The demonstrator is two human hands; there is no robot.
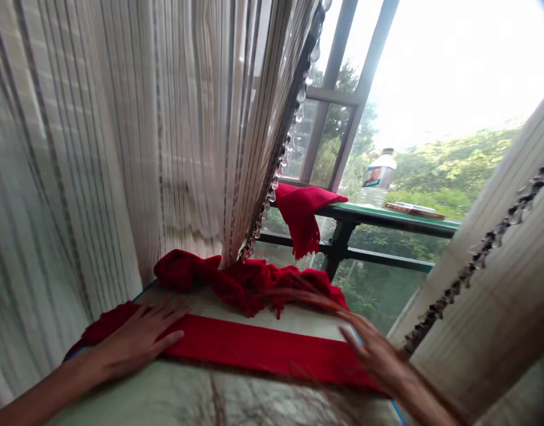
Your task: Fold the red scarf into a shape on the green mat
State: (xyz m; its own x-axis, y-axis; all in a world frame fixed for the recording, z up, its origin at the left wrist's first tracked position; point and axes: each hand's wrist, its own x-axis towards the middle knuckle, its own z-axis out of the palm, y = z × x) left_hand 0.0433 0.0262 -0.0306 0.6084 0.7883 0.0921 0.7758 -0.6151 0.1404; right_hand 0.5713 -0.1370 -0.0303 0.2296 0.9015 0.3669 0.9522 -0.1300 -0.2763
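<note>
At six o'clock, on the pale table (165, 390), a flat red strip (263, 349) runs from eight o'clock to five, its left end rumpled. The left hand (141, 334), at eight o'clock, lies palm down on it, fingers spread and thumb apart, gripping nothing. The right hand (370, 338), between four and five o'clock, is over the strip's other end, fingers stretched out and thumb apart, with nothing visibly gripped; it is blurred, and whether it touches the strip I cannot tell. Beyond the strip, at six o'clock but nearer the centre, is a crumpled red heap (249, 287). At three o'clock a fringed red cloth (303, 222) hangs over a dark rail (409, 222). A bottle (381, 174) stands between two and three o'clock. A striped curtain (121, 148) hangs between nine and ten.
</note>
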